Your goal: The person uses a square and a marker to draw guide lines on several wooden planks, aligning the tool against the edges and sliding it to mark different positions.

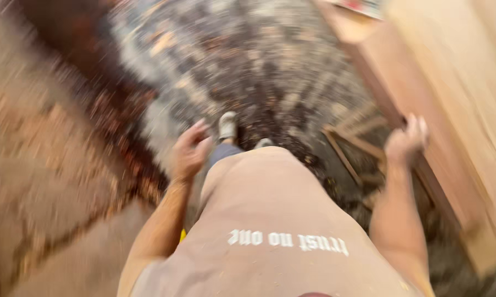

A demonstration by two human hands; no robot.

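View: downward from the head, heavily motion-blurred throughout.

Left hand: bare, fingers loosely spread and slightly curled, holding nothing; hanging in open air over the floor, beside the left hip of the tan, short-sleeved shirt with white lettering.

Right hand: bare, fingers curled loosely, empty; close to the dark lower edge of the long pale wooden board or bench top; contact with that edge not discernible through the blur.

Pale wooden board: running diagonally from the top centre down the right side, its near edge forming the right-hand boundary of the walkway.

Thin wooden frame of light slats: low on the floor, just beside the board's edge, between the right hand and the feet.

Grey shoe: on the floor ahead of the shirt hem, blue trouser leg just behind it.

Dark floor strewn with pale wood chips and shavings: open ahead, centre.

Reddish-brown sawdust-covered ground: wide and open to the left.

Small yellow object: partly hidden beside the left forearm; kind indeterminable.
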